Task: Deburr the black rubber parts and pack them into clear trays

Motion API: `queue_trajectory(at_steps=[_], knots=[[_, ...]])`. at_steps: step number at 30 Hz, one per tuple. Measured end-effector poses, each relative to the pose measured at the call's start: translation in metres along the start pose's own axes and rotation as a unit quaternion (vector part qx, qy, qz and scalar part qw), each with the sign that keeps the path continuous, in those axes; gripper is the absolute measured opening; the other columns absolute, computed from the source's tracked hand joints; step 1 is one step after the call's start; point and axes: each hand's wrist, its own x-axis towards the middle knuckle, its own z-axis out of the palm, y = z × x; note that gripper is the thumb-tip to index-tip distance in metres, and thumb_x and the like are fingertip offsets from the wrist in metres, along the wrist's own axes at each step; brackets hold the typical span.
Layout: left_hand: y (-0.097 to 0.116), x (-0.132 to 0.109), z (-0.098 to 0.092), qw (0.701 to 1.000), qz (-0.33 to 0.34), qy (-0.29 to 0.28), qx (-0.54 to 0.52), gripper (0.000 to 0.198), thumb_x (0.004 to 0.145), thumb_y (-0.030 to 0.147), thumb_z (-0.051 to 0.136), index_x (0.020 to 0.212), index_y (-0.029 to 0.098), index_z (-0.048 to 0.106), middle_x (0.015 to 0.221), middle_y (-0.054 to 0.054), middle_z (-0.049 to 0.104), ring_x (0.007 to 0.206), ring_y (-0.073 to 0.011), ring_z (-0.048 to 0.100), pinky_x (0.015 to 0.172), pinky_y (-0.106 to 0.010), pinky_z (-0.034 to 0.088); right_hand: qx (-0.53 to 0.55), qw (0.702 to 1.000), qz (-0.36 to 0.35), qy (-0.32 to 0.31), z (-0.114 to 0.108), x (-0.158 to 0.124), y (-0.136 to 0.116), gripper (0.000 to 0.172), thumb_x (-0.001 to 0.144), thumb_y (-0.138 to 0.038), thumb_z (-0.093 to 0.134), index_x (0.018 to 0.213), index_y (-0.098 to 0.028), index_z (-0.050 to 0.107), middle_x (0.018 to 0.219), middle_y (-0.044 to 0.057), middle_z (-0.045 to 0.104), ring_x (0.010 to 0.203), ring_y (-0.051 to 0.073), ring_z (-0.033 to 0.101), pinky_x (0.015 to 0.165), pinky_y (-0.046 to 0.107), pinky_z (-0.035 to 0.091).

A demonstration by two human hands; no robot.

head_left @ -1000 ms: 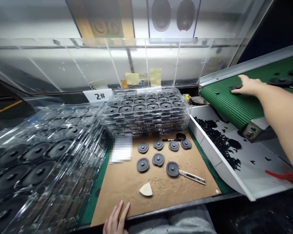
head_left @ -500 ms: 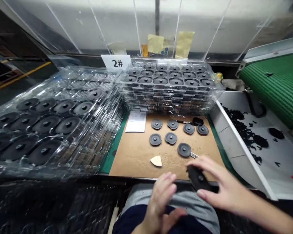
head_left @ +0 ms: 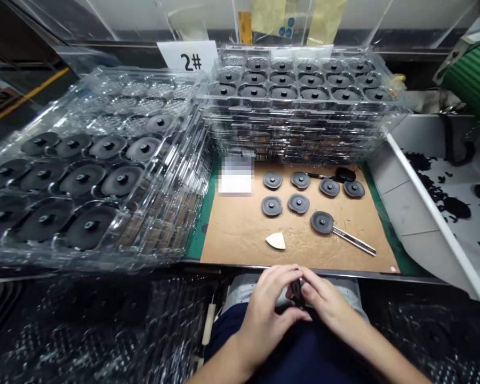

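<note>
Above my lap, at the front edge of the bench, my left hand (head_left: 269, 305) and my right hand (head_left: 328, 306) meet around a black rounded disc part (head_left: 297, 292). Fingers of both hands close on it from either side, hiding most of it. Beyond them, several dark grey discs with a raised centre hub (head_left: 298, 203) lie on the brown cardboard sheet (head_left: 232, 240). One disc (head_left: 322, 222) covers the end of a slim silver-and-white strip (head_left: 355, 241). A small cream wedge (head_left: 276, 240) lies nearest the hands.
Stacked clear plastic trays holding dark discs stand at the left (head_left: 144, 213) and at the back (head_left: 304, 125). At the right, a white bin (head_left: 428, 213) contains black discs and scraps. A green conveyor belt (head_left: 472, 80) overhangs it. A dark-handled tool (head_left: 324, 175) lies behind the discs.
My right hand has brought the black disc part leftward and down to my left hand, which was open and now closes on it too. The camera view has tilted down.
</note>
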Motion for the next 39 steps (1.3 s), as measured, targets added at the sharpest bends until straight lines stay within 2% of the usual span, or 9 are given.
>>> queue_trajectory(at_steps=[3,6,8,10,14,20,25,35,39], knots=[[-0.007,-0.006,-0.011,0.957,-0.13,0.118,-0.232,0.055,0.073,0.035,0.072,0.123,0.031,0.049,0.126,-0.007,0.058,0.12,-0.0251,0.051,0.104,-0.038,0.038,-0.185,0.982,-0.029,0.022,-0.018,0.032,-0.011,0.041,0.093,-0.047,0.036,0.119,-0.022,0.056,0.099,0.007,0.064,0.092,0.02,0.062,0.083,0.033,0.05],[-0.015,-0.01,-0.027,0.838,-0.213,0.189,-0.465,0.049,0.084,0.044,0.056,0.128,0.029,0.042,0.126,-0.011,0.057,0.116,-0.0286,0.056,0.097,-0.04,0.044,-0.286,0.952,-0.025,0.108,-0.022,0.068,-0.003,0.039,0.088,-0.036,0.048,0.123,-0.019,0.054,0.115,0.014,0.055,0.107,0.028,0.055,0.092,0.043,0.044],[-0.02,-0.012,-0.038,0.786,-0.232,0.213,-0.532,0.045,0.088,0.043,0.049,0.129,0.027,0.041,0.125,-0.012,0.057,0.112,-0.0294,0.059,0.092,-0.039,0.048,-0.287,0.952,-0.022,0.106,-0.017,0.085,0.009,0.039,0.083,-0.028,0.055,0.121,-0.017,0.056,0.116,0.016,0.052,0.106,0.03,0.054,0.092,0.046,0.043],[-0.023,-0.012,-0.047,0.766,-0.233,0.23,-0.554,0.044,0.089,0.041,0.049,0.129,0.025,0.041,0.127,-0.013,0.055,0.113,-0.0296,0.058,0.092,-0.037,0.048,-0.274,0.957,-0.028,0.095,-0.009,0.093,0.019,0.031,0.08,-0.02,0.056,0.111,-0.018,0.061,0.109,0.013,0.056,0.1,0.028,0.056,0.088,0.043,0.045],[-0.028,-0.004,-0.056,0.756,-0.23,0.227,-0.569,0.049,0.085,0.037,0.058,0.129,0.025,0.04,0.131,-0.015,0.053,0.118,-0.0311,0.054,0.098,-0.039,0.045,-0.23,0.966,-0.024,0.112,0.003,0.086,0.019,0.022,0.08,-0.015,0.054,0.101,-0.018,0.061,0.097,0.007,0.062,0.093,0.024,0.057,0.084,0.039,0.046],[-0.041,0.021,-0.052,0.759,-0.221,0.228,-0.568,0.055,0.077,0.033,0.068,0.126,0.028,0.045,0.132,-0.014,0.053,0.12,-0.0322,0.052,0.103,-0.043,0.04,-0.145,0.973,0.008,0.177,0.009,0.084,0.011,0.032,0.092,-0.027,0.043,0.123,-0.022,0.044,0.088,0.002,0.063,0.065,0.012,0.061,0.058,0.024,0.05],[-0.062,0.036,-0.041,0.76,-0.207,0.284,-0.547,0.046,0.075,0.026,0.072,0.116,0.03,0.051,0.126,-0.008,0.058,0.118,-0.0296,0.055,0.108,-0.048,0.033,-0.152,0.955,0.022,0.254,0.018,0.083,0.026,0.021,0.089,-0.031,0.05,0.106,-0.019,0.05,0.09,0.006,0.062,0.082,0.018,0.06,0.074,0.032,0.049],[-0.064,0.04,-0.039,0.77,-0.232,0.299,-0.513,0.046,0.072,0.019,0.074,0.113,0.029,0.055,0.123,-0.006,0.06,0.117,-0.0227,0.056,0.098,-0.033,0.045,-0.106,0.981,0.007,0.162,0.017,0.11,-0.013,0.017,0.089,-0.024,0.05,0.102,-0.021,0.061,0.099,0.004,0.066,0.09,0.016,0.062,0.075,0.025,0.049],[-0.063,0.041,-0.039,0.765,-0.255,0.29,-0.515,0.045,0.072,0.018,0.073,0.111,0.033,0.055,0.124,-0.003,0.059,0.116,-0.0251,0.056,0.097,-0.038,0.046,-0.132,0.988,-0.012,0.082,0.025,0.117,-0.021,0.016,0.088,-0.019,0.05,0.097,-0.02,0.063,0.09,0.002,0.068,0.081,0.015,0.064,0.074,0.024,0.05]])
